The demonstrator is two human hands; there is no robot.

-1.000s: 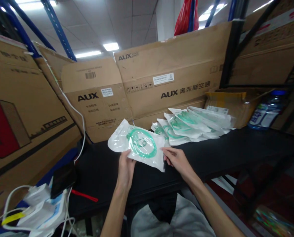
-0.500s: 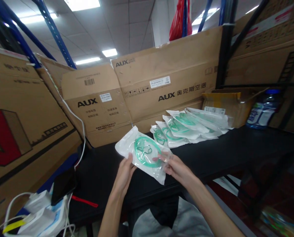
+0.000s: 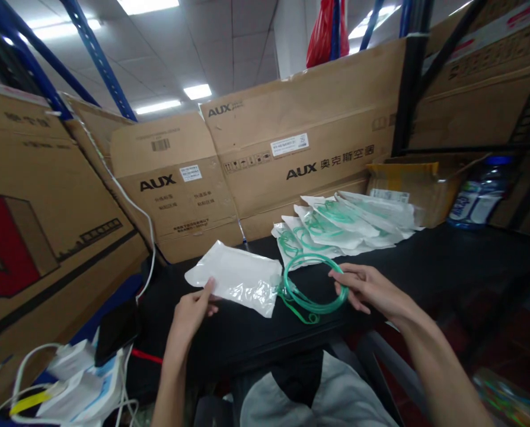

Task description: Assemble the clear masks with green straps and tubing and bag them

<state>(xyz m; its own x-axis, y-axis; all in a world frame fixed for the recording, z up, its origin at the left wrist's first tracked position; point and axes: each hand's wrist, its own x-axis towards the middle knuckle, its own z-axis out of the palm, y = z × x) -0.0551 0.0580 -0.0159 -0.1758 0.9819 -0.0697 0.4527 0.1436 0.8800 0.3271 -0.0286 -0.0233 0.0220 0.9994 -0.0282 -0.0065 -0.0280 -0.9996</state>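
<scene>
My left hand pinches the lower left edge of a clear-and-white plastic pouch, thumb on top. Coiled green tubing is out of the pouch, just right of its open end, with a thin green looped piece hanging at its lower left. My right hand grips the coil's right side between thumb and fingers. Behind the coil, several sealed pouches with green tubing inside lie overlapping in a row on the black table.
Cardboard boxes wall off the table's back. At the right stand a small open carton and a blue-capped bottle. To the left lie a dark phone, white adapters with cables, and a red strap.
The green tubing has come out of the pouch to the right, in my right hand. My left hand has moved left with the pouch, now without the coil.
</scene>
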